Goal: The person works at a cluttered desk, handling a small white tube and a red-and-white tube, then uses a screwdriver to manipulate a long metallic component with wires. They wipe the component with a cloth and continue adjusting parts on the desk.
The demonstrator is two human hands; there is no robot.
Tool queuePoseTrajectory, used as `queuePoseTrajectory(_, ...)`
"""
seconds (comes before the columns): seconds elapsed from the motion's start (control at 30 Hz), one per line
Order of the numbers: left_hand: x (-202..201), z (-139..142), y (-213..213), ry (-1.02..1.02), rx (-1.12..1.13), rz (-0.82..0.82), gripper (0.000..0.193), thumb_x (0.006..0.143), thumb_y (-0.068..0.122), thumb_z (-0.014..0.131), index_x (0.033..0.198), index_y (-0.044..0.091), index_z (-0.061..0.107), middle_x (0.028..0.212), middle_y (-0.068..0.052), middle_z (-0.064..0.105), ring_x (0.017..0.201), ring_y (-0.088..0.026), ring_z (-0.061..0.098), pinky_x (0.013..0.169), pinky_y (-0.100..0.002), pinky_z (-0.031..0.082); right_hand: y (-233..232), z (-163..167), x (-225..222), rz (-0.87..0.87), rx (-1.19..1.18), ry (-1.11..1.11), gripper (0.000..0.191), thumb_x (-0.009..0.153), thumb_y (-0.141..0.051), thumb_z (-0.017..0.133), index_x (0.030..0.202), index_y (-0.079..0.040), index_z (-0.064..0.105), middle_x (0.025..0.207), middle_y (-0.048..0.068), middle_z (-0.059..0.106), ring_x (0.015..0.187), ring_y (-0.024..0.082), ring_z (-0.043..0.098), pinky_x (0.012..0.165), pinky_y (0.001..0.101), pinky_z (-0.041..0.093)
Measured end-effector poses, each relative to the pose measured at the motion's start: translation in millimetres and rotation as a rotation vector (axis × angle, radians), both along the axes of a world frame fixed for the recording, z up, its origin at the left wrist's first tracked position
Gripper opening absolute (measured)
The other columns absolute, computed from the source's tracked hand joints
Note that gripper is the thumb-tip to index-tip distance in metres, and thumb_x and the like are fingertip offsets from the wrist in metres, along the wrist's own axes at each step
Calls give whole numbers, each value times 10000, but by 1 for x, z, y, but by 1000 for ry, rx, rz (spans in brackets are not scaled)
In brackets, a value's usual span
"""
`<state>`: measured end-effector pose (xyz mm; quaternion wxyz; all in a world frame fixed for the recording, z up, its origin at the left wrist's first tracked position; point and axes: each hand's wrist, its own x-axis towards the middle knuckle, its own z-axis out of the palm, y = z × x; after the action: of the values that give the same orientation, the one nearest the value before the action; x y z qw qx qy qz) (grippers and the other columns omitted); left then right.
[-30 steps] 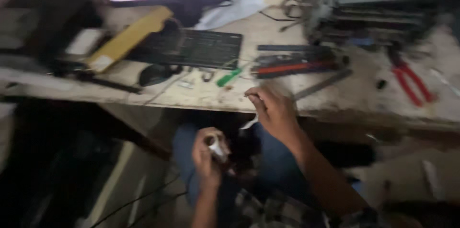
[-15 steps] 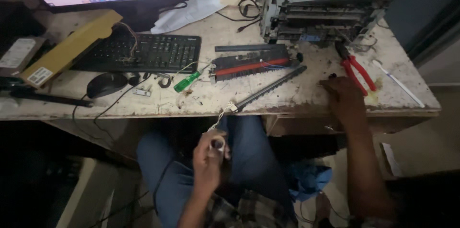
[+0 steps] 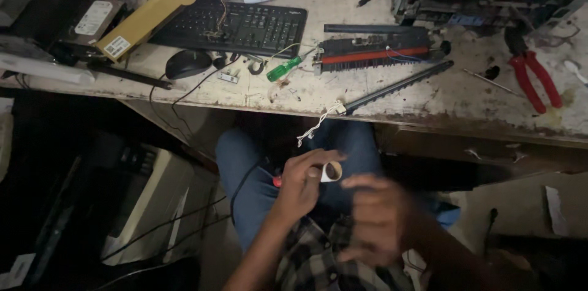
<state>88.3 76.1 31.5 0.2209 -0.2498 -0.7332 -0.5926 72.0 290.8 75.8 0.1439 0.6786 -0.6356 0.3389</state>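
Two hands over lap: left hand (image 3: 303, 184) pinched on small white roller (image 3: 331, 171), right hand (image 3: 376, 217) blurred, grip undetermined; roller likely dropped to floor if pinch slackened.

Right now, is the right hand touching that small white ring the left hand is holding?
Cannot tell. In the head view the left hand pinches the small white ring, while the right hand is motion-blurred just beside it, so neither a gap nor contact shows plainly.

Box: long yellow carton (image 3: 152, 14) lying slantwise at the table's (image 3: 380, 92) left end
Label: white sticker (image 3: 117, 47) on the carton's lower end
Second label: white rectangle on the grey hard drive (image 3: 92, 18) just left of the carton
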Motion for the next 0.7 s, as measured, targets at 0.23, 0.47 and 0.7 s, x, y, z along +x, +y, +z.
queuePoseTrajectory(0.23, 5, 18, -14, 27, -123, 67, 574, 1135, 485, 340, 1170, 34, 693, 849, -87, 679, 738, -247, 716, 661, -344, 549, -31, 7, 12, -141, 93, 173, 493, 909, -449, 843, 630, -118, 608, 645, -8, 510, 654, 145, 575, 1027, 489, 479)
queuePoseTrajectory(0.47, -1, 36, -13, 88, -414, 172, 282, 949, 232, 601, 1192, 125, 699, 849, -79, 656, 743, -316, 659, 636, -418, 517, -24, 16, 0, -125, 257, 30, 525, 840, -522, 808, 581, -104, 625, 615, 27, 562, 609, 218, 603, 1012, 549, 418)
queuePoseTrajectory(0.7, -17, 57, 0, 183, -724, 188, 230, 952, 339, 653, 1103, 174, 704, 824, -53, 667, 743, -305, 681, 608, -435, 521, -4, 30, -16, 39, 467, -311, 580, 809, -579, 858, 596, -97, 614, 651, 29, 589, 628, 222, 621, 825, 413, 477)
